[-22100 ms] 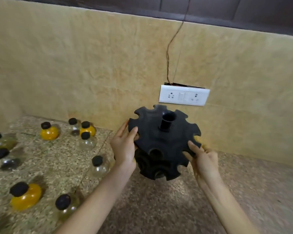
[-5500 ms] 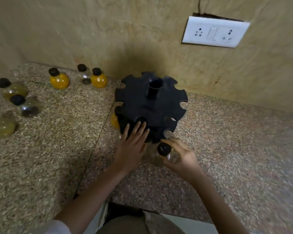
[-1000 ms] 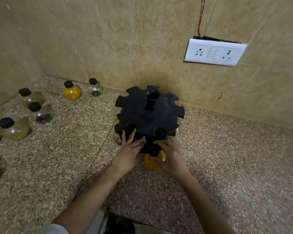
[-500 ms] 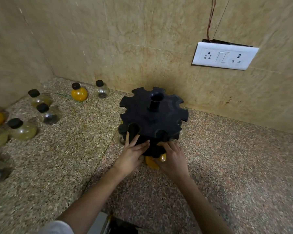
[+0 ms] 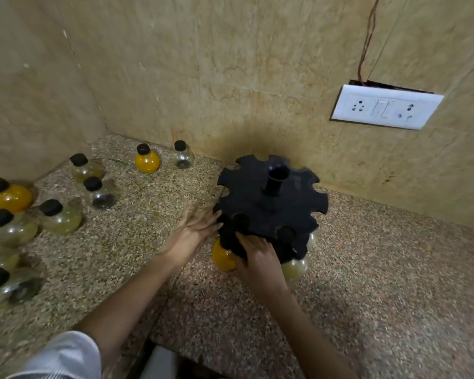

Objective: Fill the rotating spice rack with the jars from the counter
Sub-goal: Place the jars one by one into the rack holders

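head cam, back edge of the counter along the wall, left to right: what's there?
Pale jar at the corner → yellow jar → clear jar → black spice rack → white socket plate on the wall.

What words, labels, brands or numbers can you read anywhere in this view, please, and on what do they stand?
None: no readable text anywhere in the view.
The jars on the counter show black caps and no labels.
The black spice rack bears no marking that can be seen.
The white socket plate shows only pin holes and a switch.
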